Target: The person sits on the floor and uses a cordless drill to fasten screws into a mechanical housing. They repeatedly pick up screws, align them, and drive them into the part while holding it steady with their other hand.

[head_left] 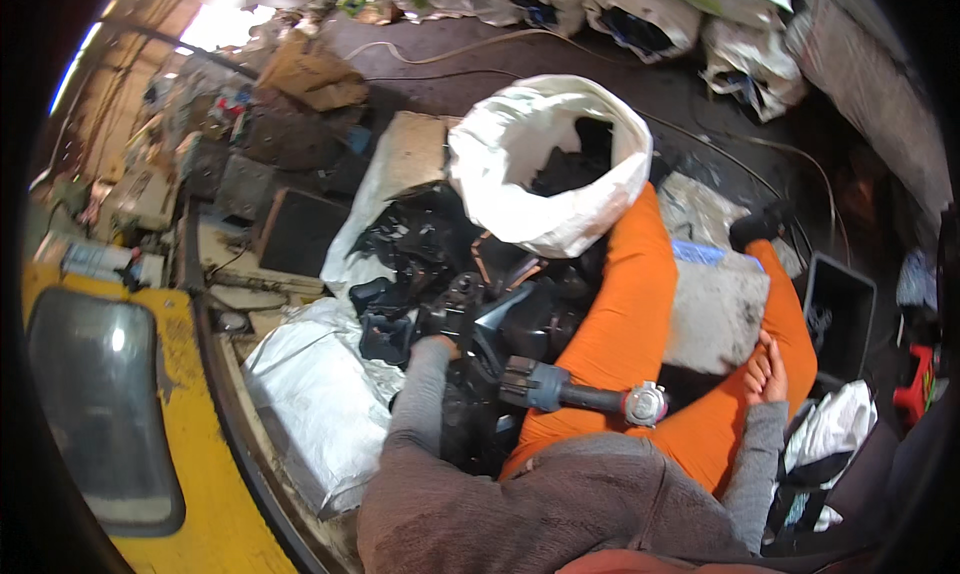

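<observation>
While your left hand (440, 346) reaches into black parts (385, 336) on the sack's (490, 174) near left side, its grip is hidden and cannot be told; your right hand (767, 376), part-curled, grip unclear, lies against your trousers (625, 284), right of the sack.

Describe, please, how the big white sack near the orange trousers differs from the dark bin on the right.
The sack is white; the bin is dark.
The sack has a round mouth, while the bin's is rectangular.
The sack's sides look soft and creased; the bin's look stiff and straight.
Both are open at the top.
</observation>
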A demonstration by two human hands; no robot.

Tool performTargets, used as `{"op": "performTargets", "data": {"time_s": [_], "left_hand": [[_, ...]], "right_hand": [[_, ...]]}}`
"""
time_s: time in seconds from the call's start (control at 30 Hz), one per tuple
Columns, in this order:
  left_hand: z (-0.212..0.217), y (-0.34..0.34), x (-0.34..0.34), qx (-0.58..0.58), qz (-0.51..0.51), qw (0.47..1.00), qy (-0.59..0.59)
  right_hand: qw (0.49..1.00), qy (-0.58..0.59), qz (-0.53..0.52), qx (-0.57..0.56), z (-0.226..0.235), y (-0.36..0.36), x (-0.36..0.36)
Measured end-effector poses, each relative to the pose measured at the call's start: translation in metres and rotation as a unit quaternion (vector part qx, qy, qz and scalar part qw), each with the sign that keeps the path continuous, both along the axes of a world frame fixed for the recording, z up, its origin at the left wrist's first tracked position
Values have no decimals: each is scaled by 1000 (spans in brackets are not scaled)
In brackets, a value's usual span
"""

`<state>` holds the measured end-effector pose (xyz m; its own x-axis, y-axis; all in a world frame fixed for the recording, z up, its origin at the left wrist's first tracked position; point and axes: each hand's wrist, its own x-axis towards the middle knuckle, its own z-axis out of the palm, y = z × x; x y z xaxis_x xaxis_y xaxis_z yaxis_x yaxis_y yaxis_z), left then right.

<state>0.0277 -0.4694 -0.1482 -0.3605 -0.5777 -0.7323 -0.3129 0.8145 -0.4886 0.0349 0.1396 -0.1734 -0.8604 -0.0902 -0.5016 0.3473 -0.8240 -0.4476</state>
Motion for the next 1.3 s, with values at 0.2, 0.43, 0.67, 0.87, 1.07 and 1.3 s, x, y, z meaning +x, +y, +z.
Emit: {"op": "performTargets", "data": {"time_s": [0.2,0.43,0.67,0.87,1.07,1.3], "left_hand": [[83,11,-167,124,-152,934,300],[-110,45,-344,140,-101,885,432],[-148,143,-367,151,-159,927,303],[-39,114,-329,253,-156,809,506],[157,138,-223,318,-183,575,731],[127,255,-194,693,-110,637,318]], "right_hand": [[999,-25,43,14,10,-8,-2],[987,-17,99,-127,-7,-13,-6],[996,-35,63,-53,6,-2,5],[993,-2,68,-96,2,-1,4],[997,-4,-26,-68,3,1,9],[987,76,-129,-55,29,48,61]]}}
